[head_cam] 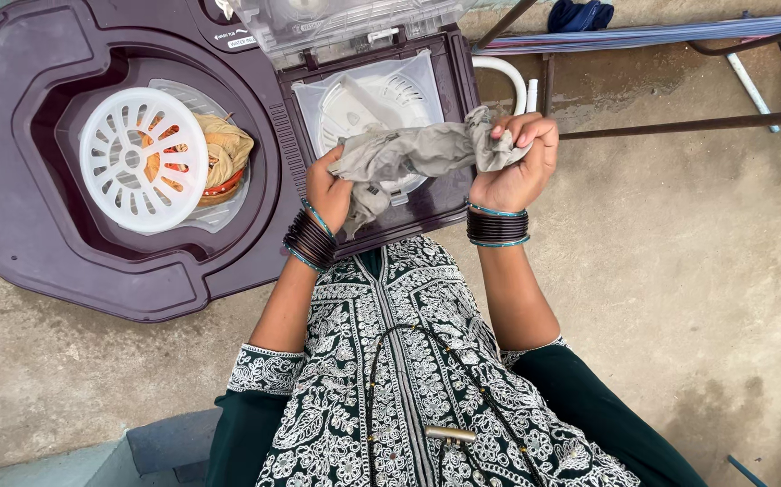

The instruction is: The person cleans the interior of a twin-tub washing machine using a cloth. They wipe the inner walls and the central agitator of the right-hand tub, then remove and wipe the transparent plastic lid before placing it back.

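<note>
- The grey cloth (408,155) is bunched and twisted, held in the air between both hands above the open spin compartment (380,113) of the washing machine (12,180).
- The left hand (329,191) grips the cloth's end at 8 o'clock; its fingers are closed around the fabric, and a loose fold hangs down beside it.
- The right hand (521,158) grips the other end at 3 o'clock; its fingers are curled tight over a wad of fabric.
- Both wrists carry stacked dark bangles (497,225).
- The compartment's clear lid (336,27) stands raised at 12 o'clock from the cloth.
- At 9 o'clock, well apart, the round wash tub holds a white perforated cover (142,158) lying over orange and tan laundry (224,153).
- A white hose (503,72) curves just beside the machine at 1 o'clock.
- A metal frame (679,122) stands on the concrete floor (697,271) at 2 o'clock.
</note>
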